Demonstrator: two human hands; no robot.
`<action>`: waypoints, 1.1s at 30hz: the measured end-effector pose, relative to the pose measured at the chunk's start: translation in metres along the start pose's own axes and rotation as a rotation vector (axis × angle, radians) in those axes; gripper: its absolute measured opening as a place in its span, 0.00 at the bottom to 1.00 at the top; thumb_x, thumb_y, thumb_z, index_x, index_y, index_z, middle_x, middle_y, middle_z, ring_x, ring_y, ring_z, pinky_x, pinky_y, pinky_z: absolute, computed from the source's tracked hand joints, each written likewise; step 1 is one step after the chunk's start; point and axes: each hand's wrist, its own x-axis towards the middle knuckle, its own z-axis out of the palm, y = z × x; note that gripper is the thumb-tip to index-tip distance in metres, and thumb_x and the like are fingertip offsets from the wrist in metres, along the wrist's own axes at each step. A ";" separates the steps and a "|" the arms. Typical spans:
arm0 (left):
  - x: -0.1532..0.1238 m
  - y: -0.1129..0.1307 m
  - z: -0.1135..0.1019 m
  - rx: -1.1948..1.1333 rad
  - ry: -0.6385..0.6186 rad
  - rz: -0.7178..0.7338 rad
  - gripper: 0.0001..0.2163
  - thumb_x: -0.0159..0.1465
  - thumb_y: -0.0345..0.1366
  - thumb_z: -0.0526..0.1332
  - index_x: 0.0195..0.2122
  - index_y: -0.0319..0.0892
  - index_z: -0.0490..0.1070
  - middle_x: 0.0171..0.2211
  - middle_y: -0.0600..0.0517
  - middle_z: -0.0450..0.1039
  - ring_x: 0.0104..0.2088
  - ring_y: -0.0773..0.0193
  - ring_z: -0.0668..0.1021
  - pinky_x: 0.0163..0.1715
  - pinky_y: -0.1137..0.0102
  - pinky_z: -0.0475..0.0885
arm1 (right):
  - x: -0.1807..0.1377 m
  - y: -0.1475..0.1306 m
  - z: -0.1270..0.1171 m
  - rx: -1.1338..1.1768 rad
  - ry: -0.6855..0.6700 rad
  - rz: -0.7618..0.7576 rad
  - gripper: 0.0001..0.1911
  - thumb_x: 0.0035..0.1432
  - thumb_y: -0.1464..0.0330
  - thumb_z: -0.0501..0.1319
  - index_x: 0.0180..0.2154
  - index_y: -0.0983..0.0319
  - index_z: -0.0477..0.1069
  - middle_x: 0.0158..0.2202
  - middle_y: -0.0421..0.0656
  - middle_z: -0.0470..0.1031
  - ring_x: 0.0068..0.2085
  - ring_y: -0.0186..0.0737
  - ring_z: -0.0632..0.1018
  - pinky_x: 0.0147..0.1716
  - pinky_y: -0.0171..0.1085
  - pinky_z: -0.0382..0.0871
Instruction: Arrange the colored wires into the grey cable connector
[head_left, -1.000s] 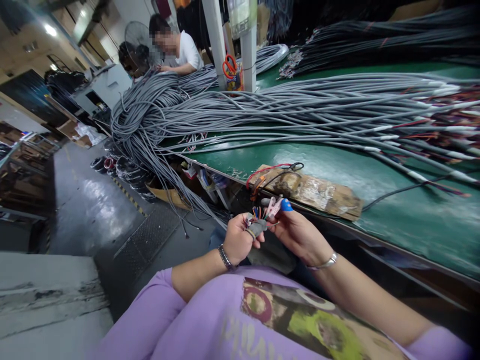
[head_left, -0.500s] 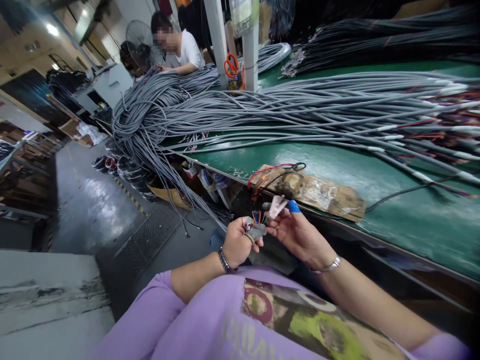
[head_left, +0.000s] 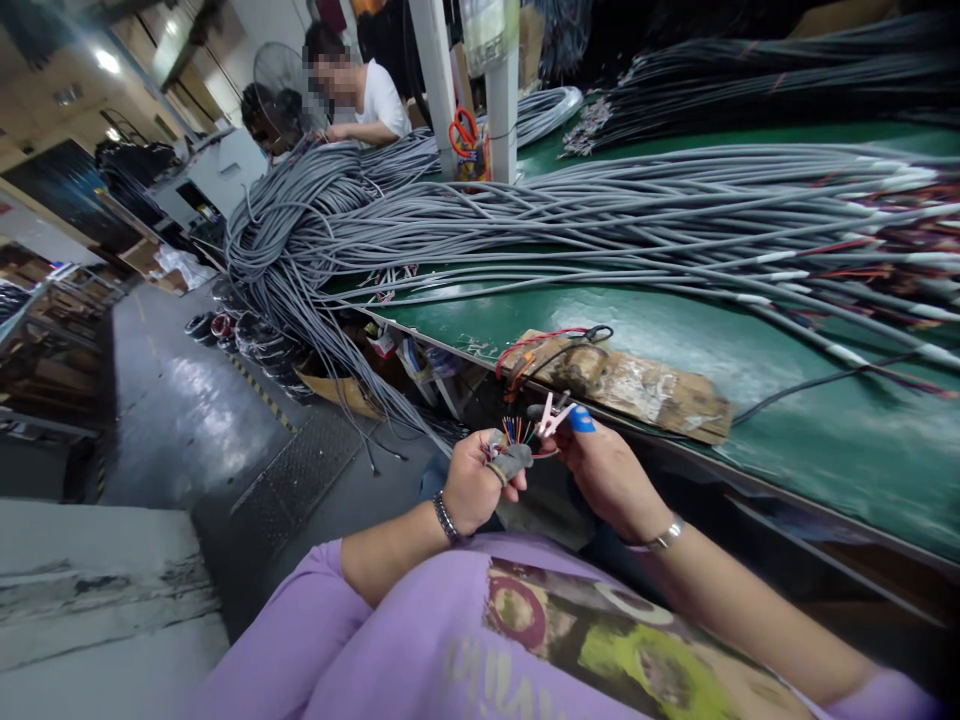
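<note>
The wires [head_left: 516, 430] are fanning upward out of the left hand [head_left: 474, 490], which is curling tightly round their lower part, its grey-covered thumb lying over them. Just beside their tips, the pink clip [head_left: 553, 416] is sitting at the fingertips of the right hand [head_left: 606, 475]; that hand is bending its fingers nearly together, a blue cover showing on its thumb, but whether it is gripping the clip or only touching it I cannot tell. Beyond, a worn board [head_left: 675, 405] is lying along the edge of the green bench [head_left: 637, 310], and grey cables [head_left: 480, 225] are stretching across behind it, some hanging over the edge towards the floor [head_left: 180, 360]. Black cables [head_left: 750, 80] are lying farther back. One clip, one board, two pale posts [head_left: 501, 120], one pair of orange-handled scissors [head_left: 463, 128], one fan [head_left: 277, 85] and one co-worker [head_left: 379, 105] are showing; the wires and cables are overlapping too much to count.
</note>
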 end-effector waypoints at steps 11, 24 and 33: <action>0.008 -0.005 0.007 0.016 -0.017 -0.014 0.17 0.55 0.48 0.65 0.24 0.39 0.65 0.16 0.57 0.68 0.13 0.75 0.66 0.13 0.78 0.59 | 0.010 -0.003 0.002 0.268 -0.053 0.174 0.18 0.49 0.51 0.68 0.27 0.60 0.76 0.26 0.40 0.75 0.28 0.37 0.73 0.29 0.36 0.69; 0.001 -0.009 -0.001 0.006 -0.036 -0.002 0.17 0.56 0.48 0.65 0.23 0.39 0.65 0.16 0.56 0.68 0.13 0.75 0.66 0.12 0.78 0.60 | 0.003 -0.001 -0.006 0.339 -0.122 0.315 0.22 0.46 0.47 0.67 0.28 0.59 0.75 0.27 0.39 0.76 0.26 0.33 0.73 0.28 0.34 0.72; -0.004 -0.010 -0.010 0.110 -0.166 -0.070 0.16 0.54 0.47 0.66 0.23 0.38 0.66 0.17 0.55 0.69 0.14 0.74 0.67 0.14 0.78 0.61 | -0.008 -0.011 -0.007 -0.007 -0.273 0.343 0.15 0.42 0.59 0.74 0.26 0.63 0.75 0.23 0.40 0.74 0.24 0.32 0.71 0.26 0.33 0.67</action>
